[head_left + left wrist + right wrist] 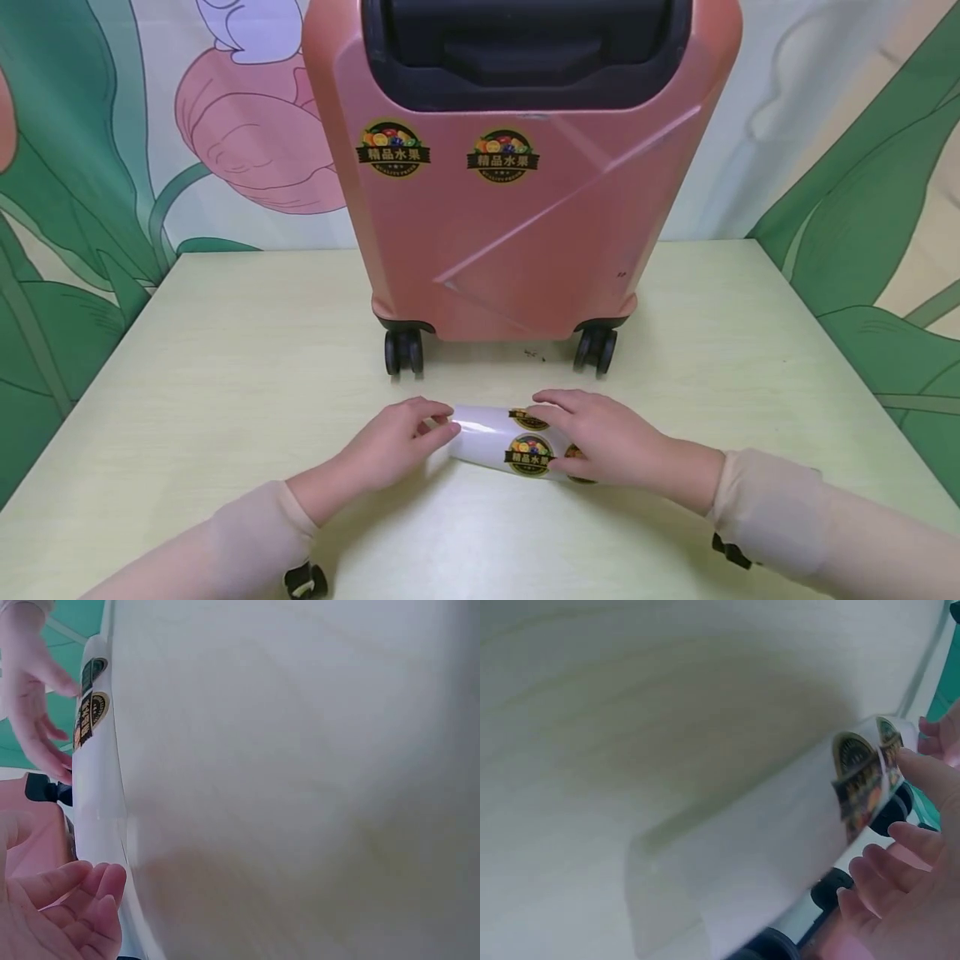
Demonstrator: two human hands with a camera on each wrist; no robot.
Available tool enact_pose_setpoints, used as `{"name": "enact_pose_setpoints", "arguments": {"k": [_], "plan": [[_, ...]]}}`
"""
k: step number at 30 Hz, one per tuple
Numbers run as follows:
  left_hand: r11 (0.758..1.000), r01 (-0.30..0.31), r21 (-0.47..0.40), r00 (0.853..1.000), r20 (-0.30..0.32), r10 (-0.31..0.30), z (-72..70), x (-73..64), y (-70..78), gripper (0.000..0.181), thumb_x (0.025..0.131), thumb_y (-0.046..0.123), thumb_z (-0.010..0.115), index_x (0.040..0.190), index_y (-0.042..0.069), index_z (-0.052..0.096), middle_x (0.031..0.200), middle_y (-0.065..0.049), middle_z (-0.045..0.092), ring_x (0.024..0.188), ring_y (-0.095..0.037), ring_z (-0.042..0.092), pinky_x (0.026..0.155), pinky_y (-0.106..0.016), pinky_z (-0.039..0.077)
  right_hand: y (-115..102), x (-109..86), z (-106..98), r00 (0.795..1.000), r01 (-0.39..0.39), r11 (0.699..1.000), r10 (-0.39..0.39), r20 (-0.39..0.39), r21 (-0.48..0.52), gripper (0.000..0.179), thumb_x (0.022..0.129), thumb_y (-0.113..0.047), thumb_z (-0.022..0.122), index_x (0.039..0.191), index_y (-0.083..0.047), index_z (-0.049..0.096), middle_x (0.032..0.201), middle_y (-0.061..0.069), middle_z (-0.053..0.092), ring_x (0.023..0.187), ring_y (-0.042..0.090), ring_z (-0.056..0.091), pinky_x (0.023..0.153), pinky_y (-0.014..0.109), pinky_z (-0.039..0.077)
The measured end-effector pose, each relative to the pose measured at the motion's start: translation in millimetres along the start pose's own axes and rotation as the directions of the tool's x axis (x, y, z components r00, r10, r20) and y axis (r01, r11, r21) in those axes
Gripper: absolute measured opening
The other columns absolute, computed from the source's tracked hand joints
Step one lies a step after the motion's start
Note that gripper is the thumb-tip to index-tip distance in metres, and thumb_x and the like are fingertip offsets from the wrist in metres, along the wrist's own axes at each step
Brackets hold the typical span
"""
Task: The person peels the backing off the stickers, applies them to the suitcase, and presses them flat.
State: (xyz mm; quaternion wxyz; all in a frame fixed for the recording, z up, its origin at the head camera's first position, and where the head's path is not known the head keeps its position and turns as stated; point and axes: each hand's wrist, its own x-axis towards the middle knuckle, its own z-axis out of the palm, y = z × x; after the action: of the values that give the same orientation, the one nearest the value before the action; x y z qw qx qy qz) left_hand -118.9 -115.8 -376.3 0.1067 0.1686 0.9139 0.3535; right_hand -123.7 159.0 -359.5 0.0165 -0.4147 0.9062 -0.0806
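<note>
Head view shows me a glossy white sticker sheet (483, 437) curled into a loose tube, lying on the pale table (187, 350) between the two hands, on the near side of the suitcase. Its left stretch is plain white with a bright streak of glare; towards the right are round black-and-gold labels (530, 456) with colourful fruit and a lettered banner.

From the left wrist I see the left hand (401, 442) with fingers loosely bent and close together at the sheet's left end; I can't tell whether their tips touch it. From the right wrist, the right hand (607, 442) has its fingers spread, one digit against a label, the rest beyond the sheet. That hand blocks my overhead view of the right end.

Behind stands the pink suitcase (517, 225), upright on black wheels (403, 352), with a dark handle recess (525, 50) on top. Two matching labels, a left one (393, 150) and a right one (502, 156), sit on its upper face. A backdrop (255, 133) of painted leaves and a pink flower hangs beyond.
</note>
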Motion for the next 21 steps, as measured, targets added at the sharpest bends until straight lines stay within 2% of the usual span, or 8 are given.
{"name": "enact_pose_setpoints", "arguments": {"k": [6,11,15,18,21], "plan": [[0.996,0.034,-0.086,0.999,0.031,-0.032,-0.1,-1.9,0.7,0.039,0.092,0.031,0.058,0.119,0.003,0.061,0.104,-0.003,0.064,0.084,-0.015,0.061,0.070,-0.029,0.049,0,0.1,5,0.998,-0.038,0.999,0.038,0.047,0.016,0.065,0.077,-0.033,0.076,0.131,-0.008,0.051,0.132,0.011,0.050,0.118,0.027,0.050,0.093,0.044,0.042],[0.993,0.046,-0.106,0.999,0.010,-0.045,-1.0,-4.6,0.1,0.038,0.092,0.031,0.058,0.118,0.004,0.062,0.105,-0.004,0.063,0.084,-0.015,0.062,0.066,-0.028,0.049,1,1.9,6,0.998,-0.041,0.999,0.039,0.047,0.034,0.060,0.079,-0.030,0.075,0.129,-0.005,0.053,0.126,0.009,0.055,0.110,0.025,0.055,0.090,0.042,0.045],[0.986,0.032,-0.163,0.999,-0.004,-0.034,-1.1,-7.7,1.4,0.030,0.092,0.027,0.058,0.112,0.005,0.062,0.096,-0.002,0.062,0.077,-0.015,0.060,0.061,-0.027,0.047,4,4.2,6,0.998,-0.047,0.997,0.045,0.038,0.063,0.056,0.080,-0.027,0.074,0.126,-0.004,0.054,0.123,0.008,0.057,0.107,0.024,0.057,0.088,0.042,0.046],[0.971,0.027,-0.239,1.000,-0.009,-0.030,-0.4,-10.4,3.7,0.023,0.092,0.023,0.057,0.107,0.005,0.062,0.087,0.000,0.060,0.072,-0.016,0.058,0.060,-0.028,0.045,8,6.2,5,0.998,-0.059,0.994,0.057,0.021,0.093,0.053,0.081,-0.026,0.073,0.126,-0.005,0.055,0.122,0.007,0.057,0.107,0.023,0.057,0.088,0.041,0.046],[0.936,0.055,-0.347,0.998,0.025,-0.050,1.4,-12.5,6.1,0.021,0.093,0.021,0.055,0.103,0.003,0.062,0.083,-0.003,0.061,0.073,-0.018,0.059,0.063,-0.029,0.044,11,8.4,3,0.996,-0.086,0.988,0.085,0.019,0.128,0.052,0.082,-0.026,0.072,0.127,-0.006,0.054,0.123,0.007,0.057,0.109,0.022,0.056,0.089,0.040,0.045]]}}
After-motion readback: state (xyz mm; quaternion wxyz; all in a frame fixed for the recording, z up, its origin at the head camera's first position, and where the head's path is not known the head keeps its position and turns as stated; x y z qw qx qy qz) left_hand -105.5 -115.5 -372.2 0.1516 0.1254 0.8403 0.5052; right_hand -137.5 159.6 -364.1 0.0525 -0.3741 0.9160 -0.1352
